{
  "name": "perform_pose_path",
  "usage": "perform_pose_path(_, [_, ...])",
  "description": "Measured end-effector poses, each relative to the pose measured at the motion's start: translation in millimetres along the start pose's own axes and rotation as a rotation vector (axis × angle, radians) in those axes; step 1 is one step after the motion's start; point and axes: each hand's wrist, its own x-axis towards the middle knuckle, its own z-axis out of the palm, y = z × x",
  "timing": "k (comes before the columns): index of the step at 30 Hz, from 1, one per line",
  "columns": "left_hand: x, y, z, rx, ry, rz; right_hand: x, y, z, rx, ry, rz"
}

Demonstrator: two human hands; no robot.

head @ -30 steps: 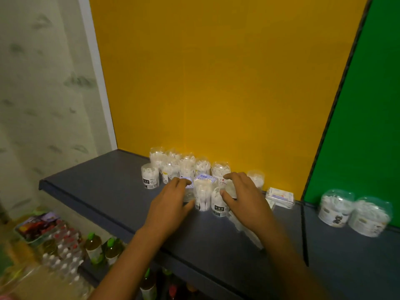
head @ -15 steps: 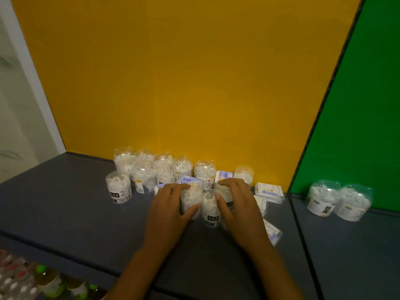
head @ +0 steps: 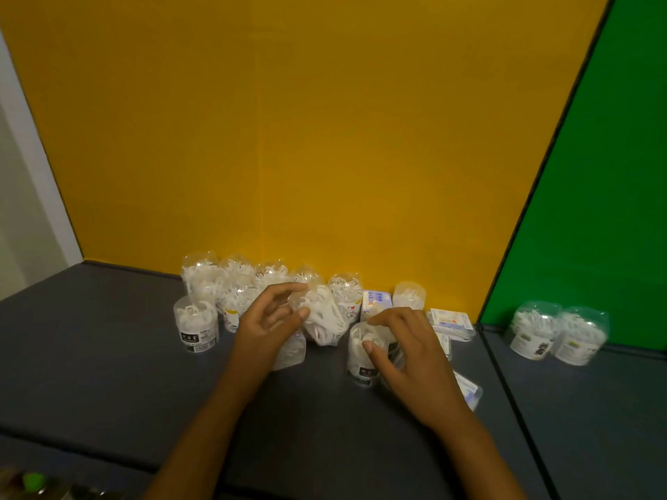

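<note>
Several clear plastic tubs of white floss picks stand in a cluster on a dark grey shelf (head: pixel 108 373) against a yellow back panel. My left hand (head: pixel 265 326) holds one tub (head: pixel 323 319) tilted and lifted above the shelf, thumb and fingers curled round its top. My right hand (head: pixel 404 351) curls over an upright tub with a black label (head: pixel 361 359), thumb against its side. Another tub (head: pixel 290 350) stands partly hidden behind my left hand.
A lone tub (head: pixel 196 328) stands left of the cluster. Small flat white boxes (head: pixel 451 321) lie to the right, one (head: pixel 469 389) beside my right wrist. Two bigger tubs (head: pixel 557 333) stand before the green panel. Bottle caps (head: pixel 34 481) show below the shelf's front edge.
The view has swung right and closer. My left hand has lifted one tub and tipped it; my right hand has drawn a little to the right over the black-label tub.
</note>
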Motion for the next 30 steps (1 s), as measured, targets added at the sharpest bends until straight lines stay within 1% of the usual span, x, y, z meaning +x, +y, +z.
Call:
perform_pose_path(4, [1,-4,-12,-0.245,0.019,-0.081,0,-4,-1,-0.059,-0.037,-0.017])
perform_pose_path(8, [1,-7,-15,-0.397,0.017,-0.107,0,-7,0,-0.094,-0.057,-0.022])
perform_pose_path(12, [1,-7,-16,-0.493,0.003,-0.106,0,-7,2,-0.111,-0.072,-0.027])
perform_pose_path(19, [0,-3,-15,-0.451,0.078,-0.097,3,-7,-3,-0.002,-0.077,0.082])
perform_pose_path(22, [0,3,-11,-0.438,0.129,-0.111,0,-10,-16,0.165,-0.025,0.201])
perform_pose_path(24, [-1,9,-3,-0.442,0.15,-0.126,-3,-10,-29,0.245,0.037,0.244])
perform_pose_path(27, [-4,20,19,-0.415,0.151,-0.132,-13,-4,-56,0.271,0.124,0.263])
perform_pose_path(30, [-8,30,44,-0.396,0.145,-0.135,-26,6,-79,0.301,0.164,0.289])
